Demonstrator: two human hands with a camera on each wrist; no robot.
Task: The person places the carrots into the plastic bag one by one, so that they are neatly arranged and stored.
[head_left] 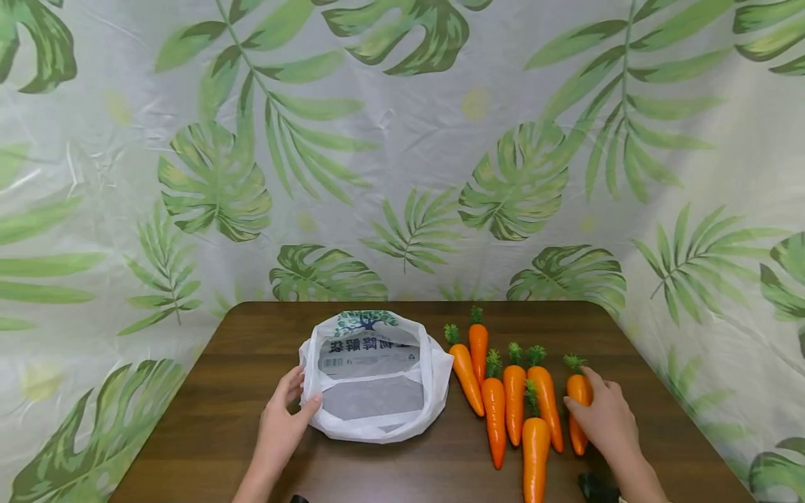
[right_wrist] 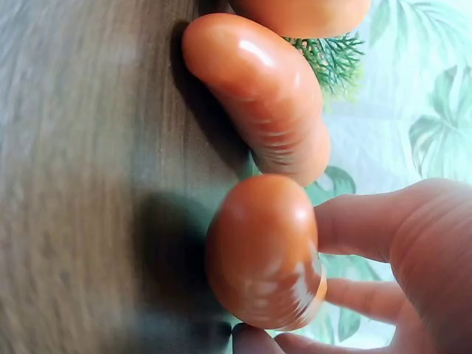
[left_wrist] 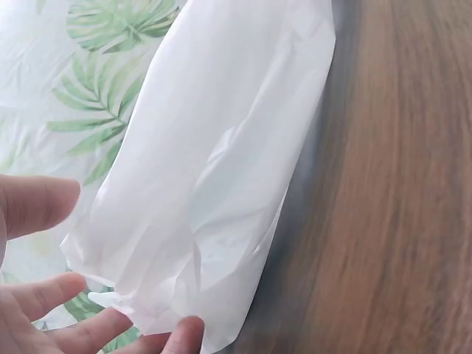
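A white plastic bag (head_left: 377, 420) stands on the table with its mouth spread wide and a green tree print and dark lettering inside. My left hand (head_left: 286, 412) is at its left side, thumb and fingers apart; in the left wrist view the fingertips (left_wrist: 190, 333) touch the bag's crumpled edge. At the far right of a group of orange carrots, my right hand (head_left: 606, 419) holds one carrot (head_left: 577, 391) with a green leafy top. The right wrist view shows that carrot (right_wrist: 258, 251) between thumb and fingers, its tip towards the camera.
Several other carrots (head_left: 493, 419) lie between the bag and my right hand, one close to the table's front edge. Dark objects (head_left: 597, 487) show at the bottom edge of the head view. Behind the brown wooden table (head_left: 207, 419) hangs a leaf-patterned sheet (head_left: 402, 175).
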